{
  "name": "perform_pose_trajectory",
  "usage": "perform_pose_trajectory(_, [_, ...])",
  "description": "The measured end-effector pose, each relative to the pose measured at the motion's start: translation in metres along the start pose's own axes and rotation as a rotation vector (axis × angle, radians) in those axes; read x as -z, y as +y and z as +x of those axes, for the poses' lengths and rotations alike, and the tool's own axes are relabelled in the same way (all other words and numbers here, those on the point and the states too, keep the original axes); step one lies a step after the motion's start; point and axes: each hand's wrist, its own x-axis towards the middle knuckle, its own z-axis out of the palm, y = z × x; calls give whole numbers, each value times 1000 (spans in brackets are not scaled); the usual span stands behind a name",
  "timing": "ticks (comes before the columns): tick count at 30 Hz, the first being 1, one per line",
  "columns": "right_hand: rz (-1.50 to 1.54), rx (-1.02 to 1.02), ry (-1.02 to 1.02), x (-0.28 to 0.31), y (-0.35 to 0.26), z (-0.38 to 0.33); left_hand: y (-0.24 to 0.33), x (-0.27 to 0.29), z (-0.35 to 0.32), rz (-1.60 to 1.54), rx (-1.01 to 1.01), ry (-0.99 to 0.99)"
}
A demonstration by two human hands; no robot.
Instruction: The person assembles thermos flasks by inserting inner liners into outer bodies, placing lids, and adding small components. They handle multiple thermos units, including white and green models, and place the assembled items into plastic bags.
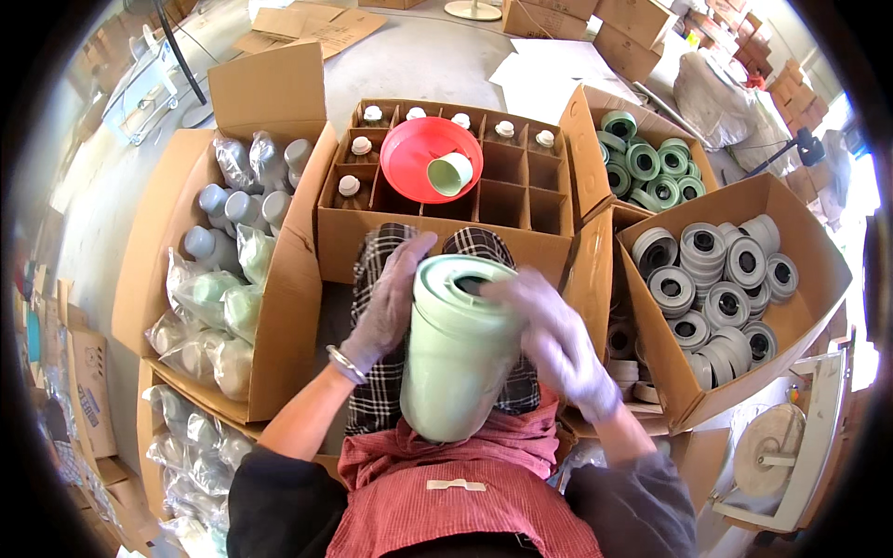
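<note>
Apparently light, stiff: green canister (460,358) btwn two gloved hands

L hand (386,298) lies along the canister's upper L side, fingers fairly straight & reaching up by the rim; can't tell if it's really gripping. R hand (563,349) is at the opposite side, fingers near the top opening, but blurred, so can't tell wide or narrow, or if it touches.

Canister's upright-ish btwn them, tilted a bit, over the lap, w/ a ring-shaped top (445,272) just beside both hands. Looks like moulded plastic: prob. light for its bulk, wall rigid, not v. fragile, but smooth, so could slide or spin; glove fabric should help. Best hold: L palm cupped on the wall below the rim, R hand on the ring's outer edge, fingertips out of the hole.

Farther out: divided carton (372,232) beyond both hands, w/ red dish (409,167) on it; bagged containers (200,293) L of L hand; grey rings (726,279) R of R hand, green rings (651,163) past those.
</note>
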Motion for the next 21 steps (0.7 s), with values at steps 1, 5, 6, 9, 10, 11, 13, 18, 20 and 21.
perform_pose_trajectory(1, [-232,80,-14,3,-22,-8,-5,-9,4,209,-89,-25])
perform_pose_trajectory(5, [-415,-152,-190,24,-72,-39,-11,-54,-23,-62,67,-18])
perform_pose_trajectory(6, [-447,-326,-171,25,-77,-41,-19,-62,-40,-86,206,-17])
perform_pose_trajectory(9, [-455,-421,17,27,-40,-75,-25,-53,-75,-547,1036,-329])
perform_pose_trajectory(10, [-540,-356,-23,33,-19,-100,-9,-50,-76,-593,1021,-360])
perform_pose_trajectory(11, [-626,-284,-66,39,-10,-120,-2,-45,-77,-639,1001,-386])
perform_pose_trajectory(13, [-418,-497,-209,39,25,-178,-6,-43,-75,-427,772,-504])
perform_pose_trajectory(18, [886,-1034,-616,65,-52,-170,-44,-23,-100,-136,161,-500])
perform_pose_trajectory(20, [679,-776,17,69,-51,-167,-33,-23,-97,-481,687,-488])
perform_pose_trajectory(21, [508,-610,175,58,-36,-154,-39,-29,-106,-799,1028,-324])
